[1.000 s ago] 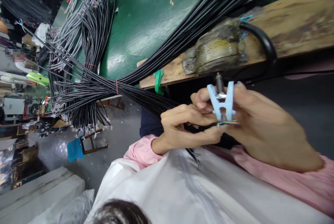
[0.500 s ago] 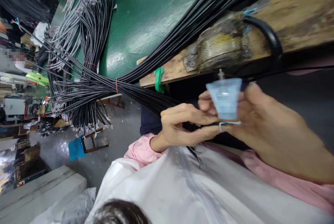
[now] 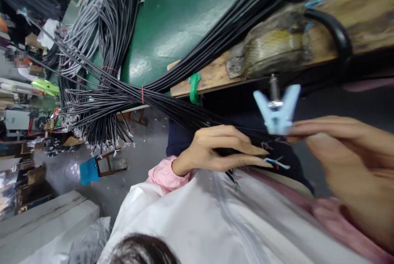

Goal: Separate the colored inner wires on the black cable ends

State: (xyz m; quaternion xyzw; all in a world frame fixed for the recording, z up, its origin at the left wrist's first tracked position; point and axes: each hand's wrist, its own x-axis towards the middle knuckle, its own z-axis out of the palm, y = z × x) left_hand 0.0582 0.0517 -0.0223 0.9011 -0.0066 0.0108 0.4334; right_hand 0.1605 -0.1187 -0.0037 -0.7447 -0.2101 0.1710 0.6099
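My left hand (image 3: 226,149) is closed on the end of a black cable, and its stripped thin coloured wires (image 3: 278,163) stick out past the fingertips. My right hand (image 3: 347,161) is blurred, its forefinger stretched toward a light-blue plastic clip (image 3: 278,122) and seeming to touch its lower right edge. The thumb lies below that finger, and the other fingers are partly hidden. The clip spreads in a V around a metal shaft (image 3: 273,85) that comes from a taped, yellowish block (image 3: 275,48) on a wooden plank (image 3: 366,18).
Black cables tied with a red band (image 3: 142,94) cross the edge of the green table (image 3: 166,26). More black and grey cable bundles (image 3: 115,22) lie at the left. A green hook-shaped piece (image 3: 194,88) hangs on the plank. A blue-seated stool (image 3: 90,170) stands on the floor.
My right hand has moved right, away from the coloured wires, which now stick out free. The clip, a blurred wedge before, shows a clear V shape. The whole view has shifted slightly.
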